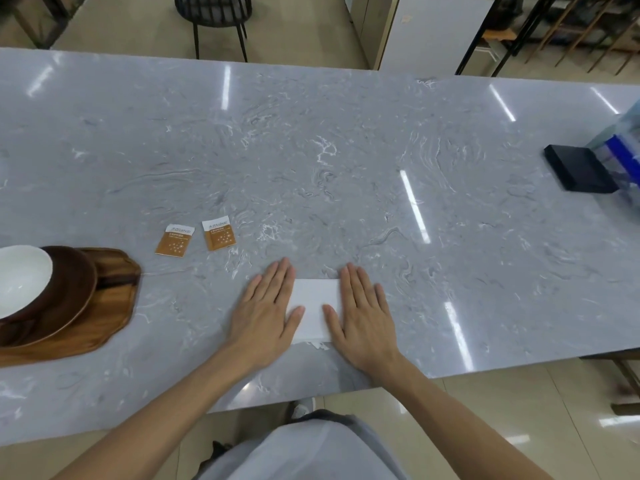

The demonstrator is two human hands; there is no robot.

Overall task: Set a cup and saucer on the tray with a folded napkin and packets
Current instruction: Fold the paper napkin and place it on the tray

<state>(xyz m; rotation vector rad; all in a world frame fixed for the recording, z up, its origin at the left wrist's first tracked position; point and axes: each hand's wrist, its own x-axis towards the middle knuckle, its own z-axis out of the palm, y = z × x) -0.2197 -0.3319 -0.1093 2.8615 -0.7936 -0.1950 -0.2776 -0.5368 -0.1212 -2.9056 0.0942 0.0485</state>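
A white folded napkin [314,306] lies flat on the grey marble table near its front edge. My left hand [266,313] presses flat on the napkin's left end and my right hand [363,317] presses flat on its right end, fingers spread, palms down. Two brown-and-white packets [174,240] [219,234] lie side by side on the table, up and left of the napkin. At the far left a wooden tray [104,327] carries a dark brown saucer [69,299] with a white-lined cup [20,278] on it, partly cut off by the frame edge.
A black box [578,168] and a blue-and-clear object [623,147] sit at the table's far right. A black chair [214,15] stands beyond the far edge. The table's front edge runs just below my wrists.
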